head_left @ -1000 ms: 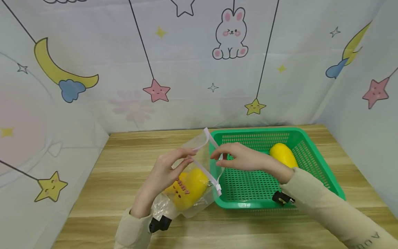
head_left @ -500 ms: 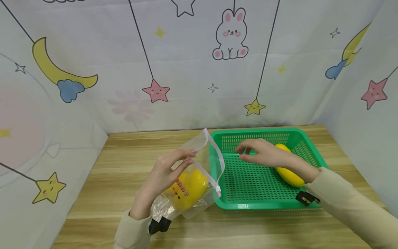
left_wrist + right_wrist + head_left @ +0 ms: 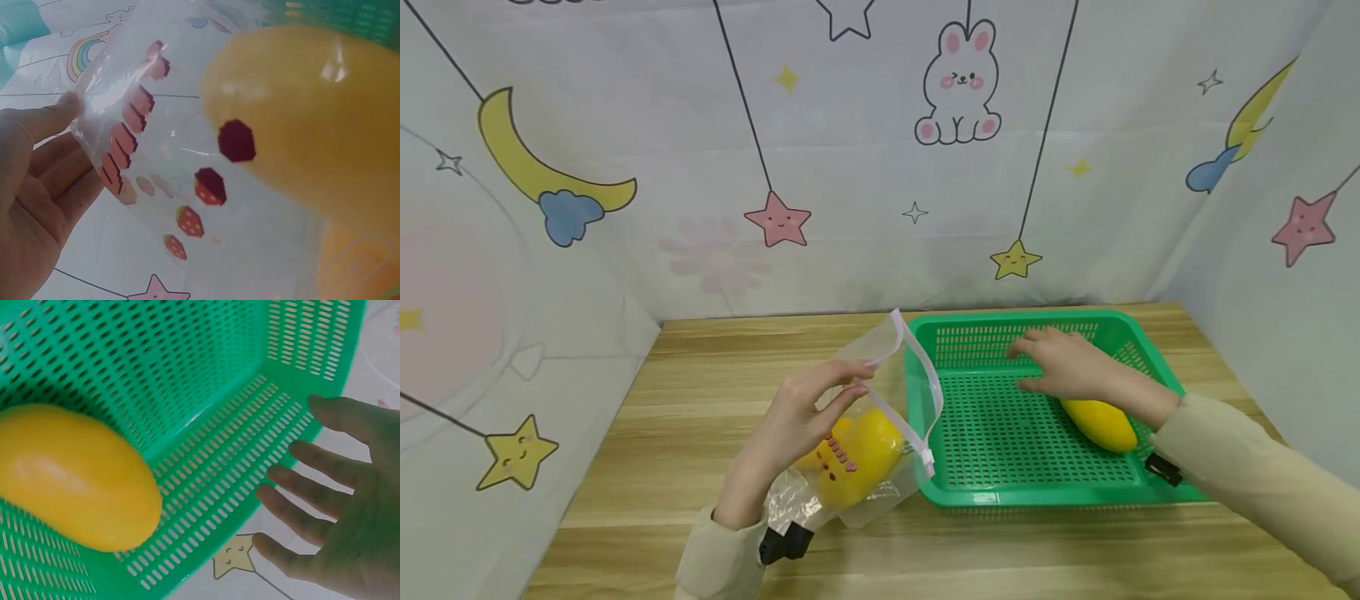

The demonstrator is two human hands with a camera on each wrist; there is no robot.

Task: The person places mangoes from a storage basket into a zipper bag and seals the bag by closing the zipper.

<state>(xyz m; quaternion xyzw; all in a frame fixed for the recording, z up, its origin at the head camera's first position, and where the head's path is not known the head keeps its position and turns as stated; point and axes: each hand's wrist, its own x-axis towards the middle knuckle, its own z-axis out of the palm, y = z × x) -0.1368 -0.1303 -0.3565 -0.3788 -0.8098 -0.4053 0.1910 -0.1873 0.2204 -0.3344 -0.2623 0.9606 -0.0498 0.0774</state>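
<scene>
Lying toward four o'clock inside the green basket [image 3: 992, 498], the yellow fruit [image 3: 1101, 427] will likely feel firm, fairly weighty and a little slippery, so it is best cupped round its thick middle. It looks smooth, glossy and oblong, with blunt, rounded ends. The right hand [image 3: 1067, 364], fingers parted and holding nothing, hovers toward its eleven o'clock. Toward nine o'clock from the basket, the left hand [image 3: 796, 417] pinches the mouth of the clear bag [image 3: 880, 505], probably light and limp, with another yellow shape [image 3: 880, 437] inside
</scene>
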